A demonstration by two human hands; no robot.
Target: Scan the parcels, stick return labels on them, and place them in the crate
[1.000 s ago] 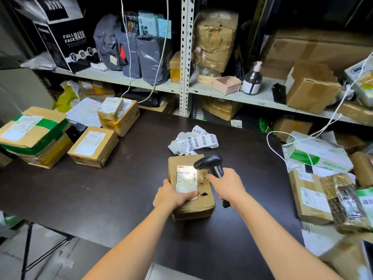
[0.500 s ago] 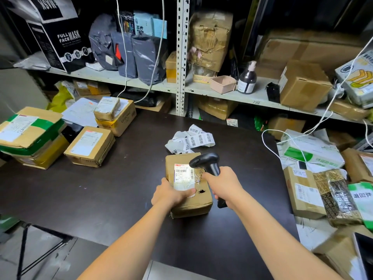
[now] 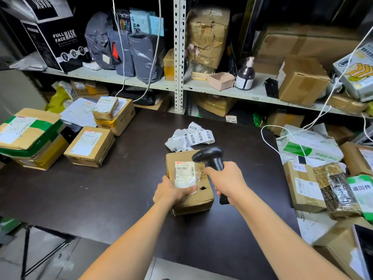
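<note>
left hand (image 3: 173, 191) holds the cardboard parcel (image 3: 189, 182) flat on the dark table (image 3: 101, 190), fingers over its shipping label (image 3: 184, 173); right hand (image 3: 226, 178) grips a black barcode scanner (image 3: 210, 158) above it.

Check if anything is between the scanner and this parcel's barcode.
Nothing visible. The scanner in the right hand points at the label on the parcel; the left hand covers only the label's lower edge, below the barcode.

Dim overhead light, perhaps one source; wide-angle bending and blur at edges; centre fairly sharp.
</note>
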